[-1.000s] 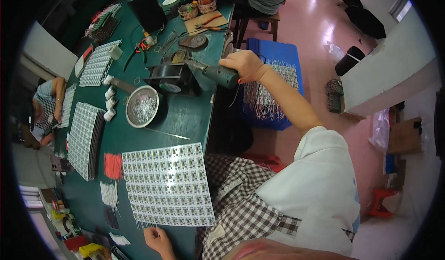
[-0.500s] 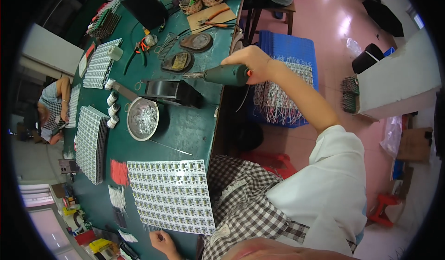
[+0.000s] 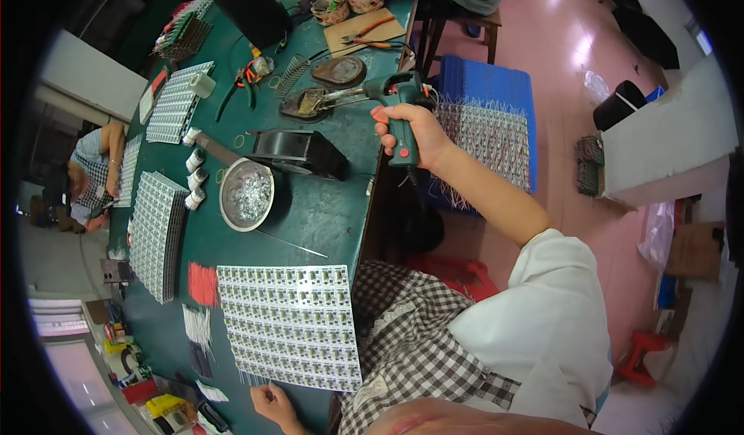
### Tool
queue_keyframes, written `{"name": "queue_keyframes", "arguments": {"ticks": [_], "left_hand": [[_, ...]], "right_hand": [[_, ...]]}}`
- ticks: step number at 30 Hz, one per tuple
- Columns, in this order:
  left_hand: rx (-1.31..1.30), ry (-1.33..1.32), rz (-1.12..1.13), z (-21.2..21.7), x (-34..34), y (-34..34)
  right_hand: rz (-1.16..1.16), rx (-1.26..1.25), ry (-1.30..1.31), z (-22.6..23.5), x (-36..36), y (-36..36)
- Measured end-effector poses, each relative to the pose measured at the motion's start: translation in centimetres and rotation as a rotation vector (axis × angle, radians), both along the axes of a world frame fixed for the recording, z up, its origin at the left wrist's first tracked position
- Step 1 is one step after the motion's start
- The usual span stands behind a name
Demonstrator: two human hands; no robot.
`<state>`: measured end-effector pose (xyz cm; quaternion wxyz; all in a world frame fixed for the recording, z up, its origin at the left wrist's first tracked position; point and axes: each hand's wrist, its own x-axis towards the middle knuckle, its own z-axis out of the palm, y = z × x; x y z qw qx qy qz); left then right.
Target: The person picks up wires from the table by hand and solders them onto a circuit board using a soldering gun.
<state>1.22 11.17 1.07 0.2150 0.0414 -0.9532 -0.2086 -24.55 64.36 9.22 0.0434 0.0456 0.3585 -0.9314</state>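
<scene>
My right hand (image 3: 418, 133) is wrapped round the grip of a green soldering gun (image 3: 401, 129), thumb along its red part. The gun's metal tip reaches the yellowish block in a dark oval dish (image 3: 298, 111). By the near lower corner of a white circuit board panel (image 3: 287, 323), my left hand (image 3: 273, 405) rests with curled fingers; what they hold, if anything, is too small to make out. Thin wire ends stick out from under the panel's edge beside it. Red wires (image 3: 203, 284) and white wires (image 3: 197, 325) lie along the panel's far side.
A bowl of silvery scraps (image 3: 246, 195) stands beside a black fan (image 3: 298, 152). A second oval dish (image 3: 339, 71), pliers (image 3: 368, 30), cutters (image 3: 236, 94) and a board stack (image 3: 157, 233) share the green table. Wired boards sit on a blue crate (image 3: 492, 79). Another person (image 3: 93, 168) works opposite.
The soldering gun has turned from lying level to grip-down, and its tip has moved onto the block in the dish. My left hand has barely moved.
</scene>
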Motion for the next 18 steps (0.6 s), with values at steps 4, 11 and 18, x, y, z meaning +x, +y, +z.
{"name": "queue_keyframes", "arguments": {"ticks": [4,11,18], "left_hand": [[0.066,-0.037,0.053,0.5,0.2,1.0],[0.023,-0.002,-0.056,2.2,0.2,2.8],[0.03,-0.175,0.059,4.0,1.7,2.3]], "right_hand": [[-0.113,0.238,0.062,0.3,1.0,0.1],[-0.35,0.404,0.359,0.9,4.4,-2.1],[-0.223,0.137,0.665,-0.5,10.0,-6.2]]}}
